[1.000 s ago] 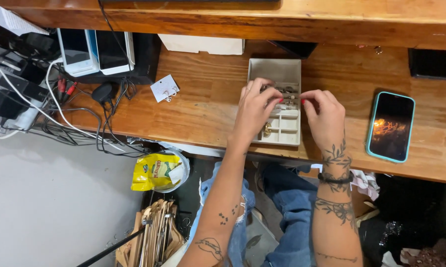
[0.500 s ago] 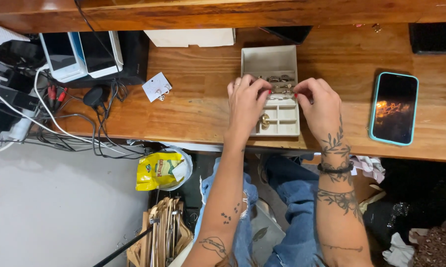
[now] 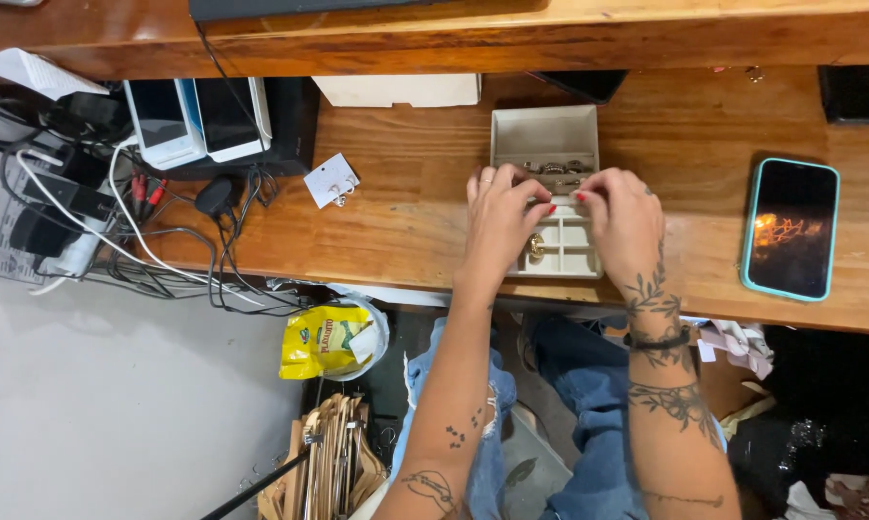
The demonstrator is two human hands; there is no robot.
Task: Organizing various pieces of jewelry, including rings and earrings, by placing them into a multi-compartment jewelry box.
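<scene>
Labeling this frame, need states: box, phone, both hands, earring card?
jewelry box: open, on desk, rings in a row inside
phone: lying face up, screen lit
left hand: over the box, fingertips pinched at its middle
right hand: over the box, fingertips pinched
earring card: flat on desk, untouched

Tattooed bare forearms, red nails, black wristband, blue jeans
</scene>
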